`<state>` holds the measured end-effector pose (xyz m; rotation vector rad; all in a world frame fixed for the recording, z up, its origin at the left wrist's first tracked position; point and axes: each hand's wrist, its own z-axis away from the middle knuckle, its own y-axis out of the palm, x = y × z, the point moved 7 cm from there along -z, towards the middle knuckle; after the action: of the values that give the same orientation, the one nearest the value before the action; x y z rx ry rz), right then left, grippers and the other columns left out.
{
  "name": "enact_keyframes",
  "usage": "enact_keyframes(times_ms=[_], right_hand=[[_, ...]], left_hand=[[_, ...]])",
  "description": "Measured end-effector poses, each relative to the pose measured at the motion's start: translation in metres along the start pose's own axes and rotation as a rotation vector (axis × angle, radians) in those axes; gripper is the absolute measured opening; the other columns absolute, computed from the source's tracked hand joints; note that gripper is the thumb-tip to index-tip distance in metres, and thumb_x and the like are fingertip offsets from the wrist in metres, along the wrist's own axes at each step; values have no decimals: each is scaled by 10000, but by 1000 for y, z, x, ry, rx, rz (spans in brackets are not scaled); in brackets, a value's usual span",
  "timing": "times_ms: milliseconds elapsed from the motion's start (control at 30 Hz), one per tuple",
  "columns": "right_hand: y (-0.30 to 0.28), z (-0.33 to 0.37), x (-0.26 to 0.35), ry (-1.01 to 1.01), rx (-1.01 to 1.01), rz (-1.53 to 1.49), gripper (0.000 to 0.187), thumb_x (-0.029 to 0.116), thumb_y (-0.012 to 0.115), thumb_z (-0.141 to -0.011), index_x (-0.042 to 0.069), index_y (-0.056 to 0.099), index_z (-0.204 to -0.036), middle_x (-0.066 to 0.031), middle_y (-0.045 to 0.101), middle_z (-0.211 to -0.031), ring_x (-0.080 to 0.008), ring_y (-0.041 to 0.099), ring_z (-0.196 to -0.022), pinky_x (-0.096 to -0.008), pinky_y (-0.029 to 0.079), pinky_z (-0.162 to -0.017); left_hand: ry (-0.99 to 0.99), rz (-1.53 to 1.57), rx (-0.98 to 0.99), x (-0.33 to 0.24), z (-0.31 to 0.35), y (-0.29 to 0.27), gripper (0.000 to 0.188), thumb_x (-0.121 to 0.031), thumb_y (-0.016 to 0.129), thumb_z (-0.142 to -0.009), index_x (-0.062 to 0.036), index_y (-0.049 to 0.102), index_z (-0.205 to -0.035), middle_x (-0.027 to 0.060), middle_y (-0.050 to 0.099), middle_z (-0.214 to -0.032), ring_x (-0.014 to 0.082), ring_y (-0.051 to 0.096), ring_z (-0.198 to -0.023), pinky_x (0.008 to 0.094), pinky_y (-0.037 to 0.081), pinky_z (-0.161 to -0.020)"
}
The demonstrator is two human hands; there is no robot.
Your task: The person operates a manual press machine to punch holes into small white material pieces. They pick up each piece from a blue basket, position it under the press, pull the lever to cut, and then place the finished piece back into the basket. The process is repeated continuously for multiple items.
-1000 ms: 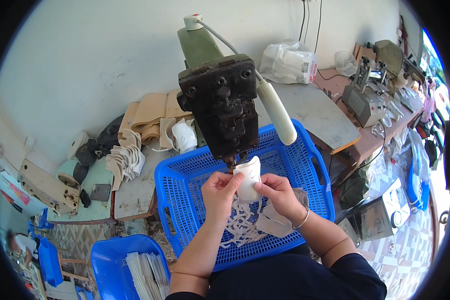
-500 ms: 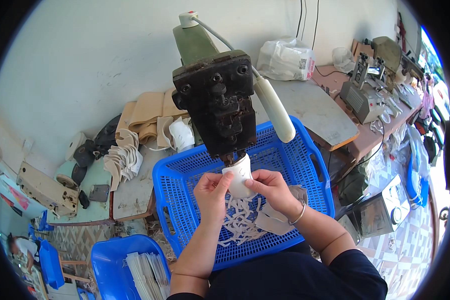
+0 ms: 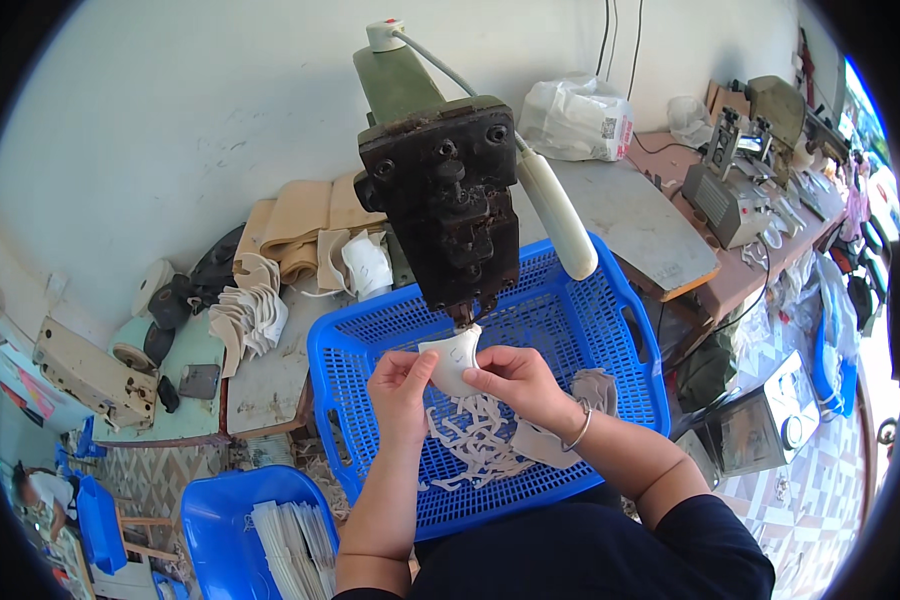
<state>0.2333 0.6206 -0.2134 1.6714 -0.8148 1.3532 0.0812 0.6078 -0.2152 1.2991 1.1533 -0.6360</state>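
A curved white piece of leather-like sheet (image 3: 450,362) is pinched between both my hands, its upper corner at the working tip under a black machine head (image 3: 440,210). My left hand (image 3: 402,390) grips the piece's left edge between thumb and fingers. On the opposite edge, my right hand (image 3: 522,385) holds it the same way, a bracelet around the wrist. Beneath my hands stands a blue slotted basket (image 3: 490,518). Narrow white offcut strips (image 3: 475,440) lie in it, beside larger pale flat pieces (image 3: 545,445).
Stacked curved pieces (image 3: 250,315) and tan sheets (image 3: 300,215) sit on the left worktop. A blue tub (image 3: 215,520) of pale strips stands lower left. A white lamp-like bar (image 3: 558,215) hangs beside the machine head. Another machine (image 3: 720,200) occupies the right bench. A person works far left.
Both hands have shifted slightly left with the white piece. The piece has turned, so a corner rather than its rounded top edge now meets the machine's tip.
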Motion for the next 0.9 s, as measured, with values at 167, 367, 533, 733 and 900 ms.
enact_keyframes(times_ms=[167, 367, 533, 733, 900], right_hand=[[-12, 4, 19, -135, -33, 318, 190, 134, 660, -812, -33, 642, -900, -41, 619, -774, -61, 560, -683, -219, 454, -591], [-24, 6, 47, -243, -6, 556, 164, 108, 677, -771, -21, 650, -868, -79, 613, -727, -110, 567, -621, -247, 454, -576], [-30, 5, 62, -295, 5, 627, 168, 103, 692, -738, -5, 656, -861, -86, 622, -714, -168, 580, -622, -278, 462, -568], [-26, 1, 82, -520, 38, 835, 162, 120, 711, -697, 49, 677, -839, -62, 627, -723, -225, 569, -674, -330, 455, -633], [-27, -2, 92, -534, 62, 996, 159, 161, 729, -678, 88, 686, -813, -21, 623, -713, -211, 562, -759, -353, 401, -793]], left_hand=[[142, -170, 73, -12, -1, 14, 136, -103, 686, -788, -6, 604, -839, 53, 617, -750, 106, 568, -697, 236, 461, -665], [151, -373, 271, -13, -9, 35, 132, -105, 678, -797, 5, 612, -828, 34, 622, -777, 94, 579, -755, 219, 458, -680], [93, -241, 243, -4, -5, 38, 117, -104, 675, -803, -5, 613, -807, 18, 608, -751, 62, 537, -695, 197, 433, -634], [85, -217, 181, 4, -3, 32, 111, -108, 673, -806, -14, 615, -808, -8, 584, -728, 38, 483, -646, 181, 382, -587], [60, -203, 139, 10, 0, 29, 100, -98, 668, -807, -14, 615, -817, -21, 575, -726, 30, 472, -655, 183, 367, -586]])
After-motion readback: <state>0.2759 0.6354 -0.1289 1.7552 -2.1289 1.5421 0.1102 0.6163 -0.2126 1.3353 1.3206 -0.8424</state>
